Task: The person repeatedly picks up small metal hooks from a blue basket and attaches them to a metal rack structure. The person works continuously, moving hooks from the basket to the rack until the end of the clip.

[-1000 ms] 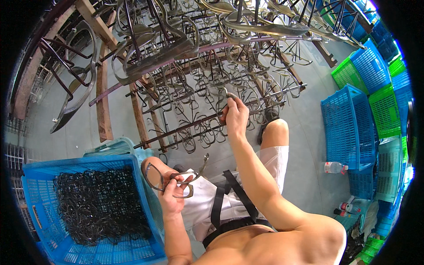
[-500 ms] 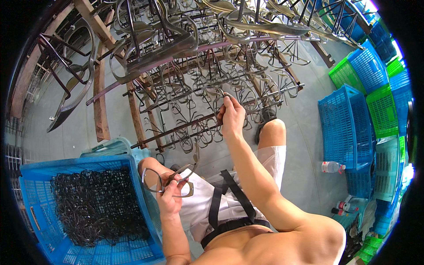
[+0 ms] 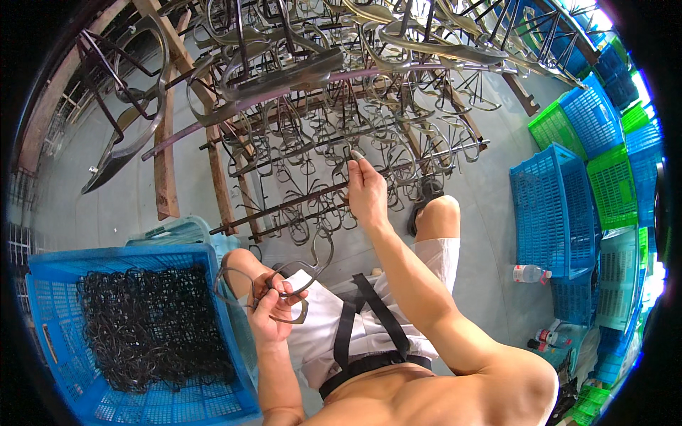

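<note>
Pinches a few thin glasses frames (image 3: 304, 312) in the fingers of the left hand (image 3: 273, 305), just above the left leg. Cannot count them well because of the crossed rims. Reaches up to the rack with the right hand (image 3: 368, 195), fingers bent and close together at the tips. Cannot tell about a grip there, with so many thin frames right behind. Has moved the right hand a little to the left and down since half a second ago, and shows less of the shiny curved bit by those fingertips now. Has tipped the bunch in the left hand too, with one rim now turned to show its big round hole. Seems to mean a swing in the bunch and not a drop, so looks safely held on the left, while busy at the rack on the right. Farther out, has a long metal bar (image 3: 259, 214) with more frames (image 3: 295, 213) around it, and wooden posts (image 3: 165, 163) at the side. By the left arm, has a big blue basket (image 3: 57, 312) with a dark tangled pile (image 3: 153, 326) inside. Far to the right, has blue crates (image 3: 550, 213), a green crate (image 3: 614, 184) and a clear bottle (image 3: 529, 273).
</note>
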The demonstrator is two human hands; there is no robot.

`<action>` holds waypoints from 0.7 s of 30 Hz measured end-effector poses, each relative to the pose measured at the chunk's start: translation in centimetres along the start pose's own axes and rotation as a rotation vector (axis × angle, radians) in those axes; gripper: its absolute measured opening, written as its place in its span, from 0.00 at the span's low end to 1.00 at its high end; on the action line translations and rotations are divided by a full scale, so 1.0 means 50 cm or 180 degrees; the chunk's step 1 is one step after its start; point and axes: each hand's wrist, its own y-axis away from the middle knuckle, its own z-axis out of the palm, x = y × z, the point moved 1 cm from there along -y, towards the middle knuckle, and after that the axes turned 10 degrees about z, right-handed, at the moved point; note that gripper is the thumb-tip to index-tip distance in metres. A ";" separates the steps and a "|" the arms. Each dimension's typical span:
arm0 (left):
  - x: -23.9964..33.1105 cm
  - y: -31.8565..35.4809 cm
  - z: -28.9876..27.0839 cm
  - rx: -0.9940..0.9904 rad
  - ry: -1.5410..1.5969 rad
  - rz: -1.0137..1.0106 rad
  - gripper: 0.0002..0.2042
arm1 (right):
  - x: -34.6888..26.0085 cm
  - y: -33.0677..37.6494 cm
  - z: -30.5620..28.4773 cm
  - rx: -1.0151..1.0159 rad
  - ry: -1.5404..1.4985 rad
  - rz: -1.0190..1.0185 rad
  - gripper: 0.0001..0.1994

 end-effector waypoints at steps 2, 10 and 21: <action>0.000 -0.001 -0.007 0.0035 0.0148 -0.0025 0.09 | -0.009 0.003 -0.007 0.0097 -0.0083 -0.0092 0.16; -0.011 -0.007 -0.005 0.0064 0.0456 -0.0057 0.08 | -0.006 -0.009 0.002 0.0038 -0.0012 -0.0042 0.16; -0.017 -0.016 0.019 0.0002 0.0215 0.0019 0.08 | 0.005 -0.010 0.014 0.0181 0.0026 -0.0302 0.16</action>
